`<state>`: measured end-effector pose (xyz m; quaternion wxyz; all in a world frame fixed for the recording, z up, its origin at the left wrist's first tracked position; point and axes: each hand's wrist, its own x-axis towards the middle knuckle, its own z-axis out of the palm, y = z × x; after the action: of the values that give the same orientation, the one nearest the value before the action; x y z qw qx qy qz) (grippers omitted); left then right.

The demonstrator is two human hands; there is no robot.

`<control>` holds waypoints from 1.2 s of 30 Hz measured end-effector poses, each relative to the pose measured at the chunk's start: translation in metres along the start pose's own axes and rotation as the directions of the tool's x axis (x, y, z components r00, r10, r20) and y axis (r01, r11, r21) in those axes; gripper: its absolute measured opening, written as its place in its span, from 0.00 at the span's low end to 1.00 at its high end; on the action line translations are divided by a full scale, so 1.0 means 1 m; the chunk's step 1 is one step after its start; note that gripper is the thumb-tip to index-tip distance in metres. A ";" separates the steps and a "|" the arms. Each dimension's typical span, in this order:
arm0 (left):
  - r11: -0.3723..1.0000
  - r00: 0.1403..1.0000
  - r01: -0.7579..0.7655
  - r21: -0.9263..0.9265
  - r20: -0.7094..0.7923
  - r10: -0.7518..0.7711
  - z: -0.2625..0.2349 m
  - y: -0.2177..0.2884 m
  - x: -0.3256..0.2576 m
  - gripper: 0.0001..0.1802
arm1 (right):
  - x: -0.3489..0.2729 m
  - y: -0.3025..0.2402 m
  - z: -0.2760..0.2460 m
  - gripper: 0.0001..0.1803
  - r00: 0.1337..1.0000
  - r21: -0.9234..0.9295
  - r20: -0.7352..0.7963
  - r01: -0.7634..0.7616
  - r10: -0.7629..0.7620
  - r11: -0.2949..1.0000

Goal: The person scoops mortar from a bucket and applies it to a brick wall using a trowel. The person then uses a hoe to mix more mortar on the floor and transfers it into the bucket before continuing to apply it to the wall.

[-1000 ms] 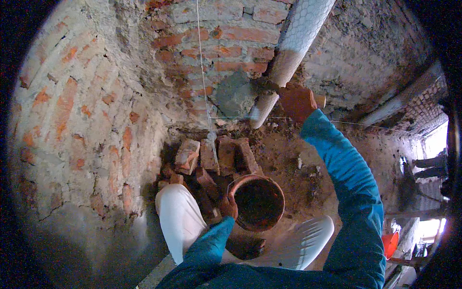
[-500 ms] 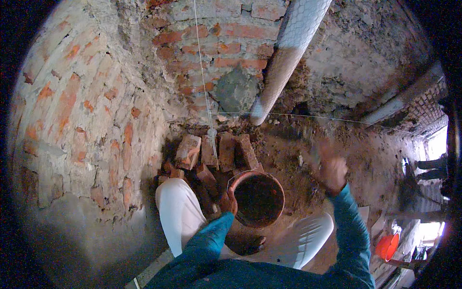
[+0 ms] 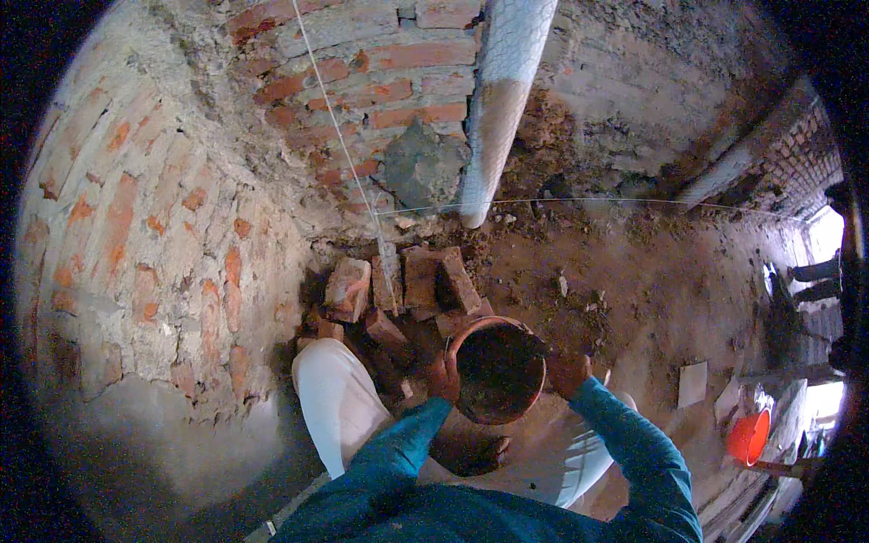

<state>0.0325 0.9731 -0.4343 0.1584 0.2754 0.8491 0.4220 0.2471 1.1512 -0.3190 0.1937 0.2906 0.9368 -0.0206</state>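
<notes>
Rust-brown and round, the bucket [image 3: 500,369] is sitting in front of the person's knees, at the near edge of the dirt floor [image 3: 634,271], with its mouth facing straight up at the camera and no long axis to speak of. Half a second ago the right hand [image 3: 568,371] was hanging free above the floor, out to the right; now it is gripping the bucket's right rim, while the left hand [image 3: 442,378] is clasping the left rim, as it was then, so both hands are closed on the bucket from opposite sides. Inside, the bucket is looking dark, and its contents cannot be made out. Just beyond it, loose bricks [image 3: 398,285] are lying heaped at the foot of the brick wall [image 3: 172,235], beside a pale pipe [image 3: 498,118] leaning against the masonry. An orange tub [image 3: 748,436] is standing well apart at the right edge.
</notes>
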 end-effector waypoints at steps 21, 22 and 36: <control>0.969 0.954 0.143 -0.200 0.289 -0.081 0.000 -0.044 0.026 0.46 | -0.024 -0.038 -0.027 0.07 0.996 0.129 0.084 0.018 -0.029 0.991; 0.958 0.921 0.244 -0.148 0.346 -0.181 0.000 -0.036 0.031 0.48 | -0.030 -0.028 -0.033 0.06 0.999 0.135 0.053 -0.021 0.014 0.991; 0.939 0.908 0.248 -0.239 0.395 -0.139 -0.096 0.141 -0.009 0.37 | -0.189 -0.008 -0.216 0.15 0.863 0.636 0.258 -0.490 0.434 0.596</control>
<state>0.0386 0.9771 -0.2635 0.3958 0.2386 0.7575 0.4612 0.3100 1.0759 -0.0488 0.1072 0.5723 0.7460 -0.3232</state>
